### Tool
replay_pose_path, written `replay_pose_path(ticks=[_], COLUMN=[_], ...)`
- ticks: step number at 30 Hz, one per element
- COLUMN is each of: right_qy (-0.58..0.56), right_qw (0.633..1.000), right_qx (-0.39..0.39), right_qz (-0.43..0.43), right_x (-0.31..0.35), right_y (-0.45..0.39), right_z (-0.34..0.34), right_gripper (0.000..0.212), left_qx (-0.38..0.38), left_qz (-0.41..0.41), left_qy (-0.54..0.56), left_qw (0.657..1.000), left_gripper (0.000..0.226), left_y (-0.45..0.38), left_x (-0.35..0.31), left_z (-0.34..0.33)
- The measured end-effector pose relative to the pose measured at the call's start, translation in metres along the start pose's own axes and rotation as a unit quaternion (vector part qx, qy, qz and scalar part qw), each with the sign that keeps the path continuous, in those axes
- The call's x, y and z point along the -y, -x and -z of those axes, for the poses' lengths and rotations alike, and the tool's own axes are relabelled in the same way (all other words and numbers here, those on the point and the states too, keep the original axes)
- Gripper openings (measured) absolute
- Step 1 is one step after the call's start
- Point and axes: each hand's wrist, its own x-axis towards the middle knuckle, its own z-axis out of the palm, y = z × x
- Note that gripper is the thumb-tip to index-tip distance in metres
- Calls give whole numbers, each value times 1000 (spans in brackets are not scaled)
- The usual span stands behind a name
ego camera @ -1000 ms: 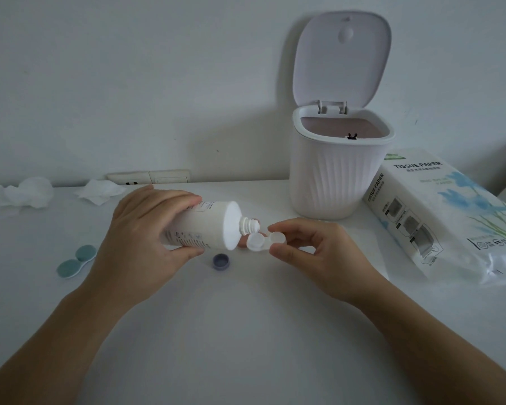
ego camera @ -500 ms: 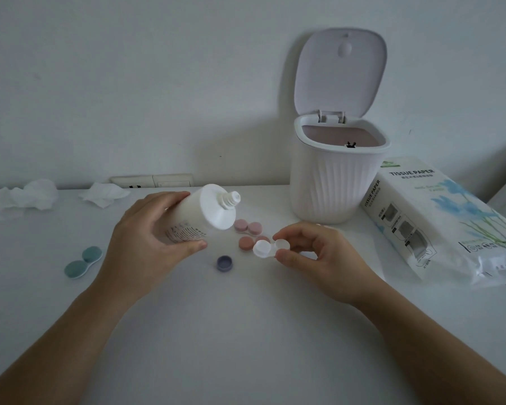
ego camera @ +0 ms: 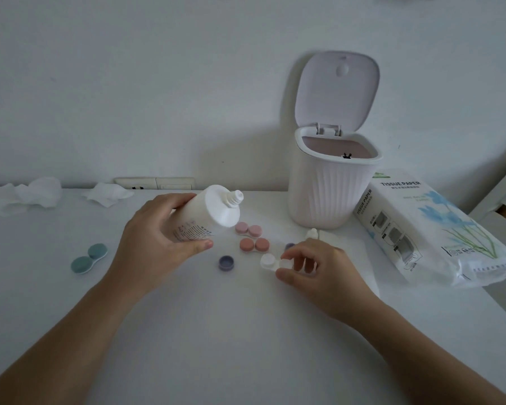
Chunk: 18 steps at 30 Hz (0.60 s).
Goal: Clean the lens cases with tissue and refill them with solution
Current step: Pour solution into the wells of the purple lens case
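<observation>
Holding white open lens case (ego camera: 276, 263) | right hand (ego camera: 319, 270) | bottle (ego camera: 206, 213) uncapped

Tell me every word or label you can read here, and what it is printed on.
"TISSUE PAPER": top face of the white plastic-wrapped tissue pack.
"TISSUE PAPER": again, along that pack's side edge.
Smaller lines under both headings: too small to read.
Print on the white plastic solution bottle, held by the left hand: too blurred to read.
</observation>
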Motion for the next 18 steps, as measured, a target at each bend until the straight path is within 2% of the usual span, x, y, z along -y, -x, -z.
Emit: replay_pose_path(ticks=[9,18], right_qy=[78,110], right_qw=[996,991], right_qx=[16,31], right_qz=[-38,-72], right_x=[5,10], right_y=[11,12], right_z=[-5,-8], right_gripper=[17,36], left_qx=[9,6], left_qz=[7,-3], left_qy=[10,4], left_qw=[1000,1000], left_gripper=[71,71], left_y=[1,1], left_x=[0,0], left_z=[-2,-1])
